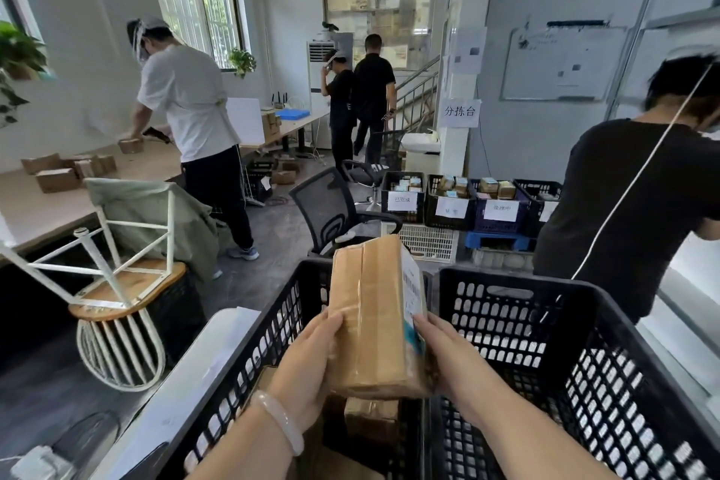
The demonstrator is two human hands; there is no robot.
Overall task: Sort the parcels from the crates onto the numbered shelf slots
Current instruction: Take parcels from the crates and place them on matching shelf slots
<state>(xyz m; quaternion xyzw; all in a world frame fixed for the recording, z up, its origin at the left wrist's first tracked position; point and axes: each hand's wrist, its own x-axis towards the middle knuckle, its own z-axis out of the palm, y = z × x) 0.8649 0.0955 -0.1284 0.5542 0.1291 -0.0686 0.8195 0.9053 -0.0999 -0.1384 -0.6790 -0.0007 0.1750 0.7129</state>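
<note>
Since both hands hold it at once, neither has any reaching to do. The fingers (332, 325) of the left hand (307, 362) curl over the left edge of the parcel (370, 308). The right hand (452, 360) closes on the opposite side, its fingertips (422, 323) lying on the printed label (413, 294). Both grip near the parcel's close end, so nearly all its length runs away from the holder. Its long axis points forward and tilts upward, with the taped seam facing up.

A pale bracelet (280, 421) sits on the left wrist, below the parcel. Directly under the parcel is a black crate (272, 327) with more brown parcels (370, 419) in its bottom; the held one is clear of them and above the rim. Just right of the parcel stands a second black crate (545, 323), whose visible part shows no boxes. Beyond the parcel's far end are an office chair (331, 210) and a row of labelled bins (467, 207). Farther right of the parcel, a person in a black shirt (623, 214) bends away.

No numbered shelf slot can be made out from here, so which way the parcel must travel cannot be told. I would guess the label, on the parcel's right face, needs reading first, which means rolling the parcel leftward between the hands. Gripped only at one end, it could droop or slip.
</note>
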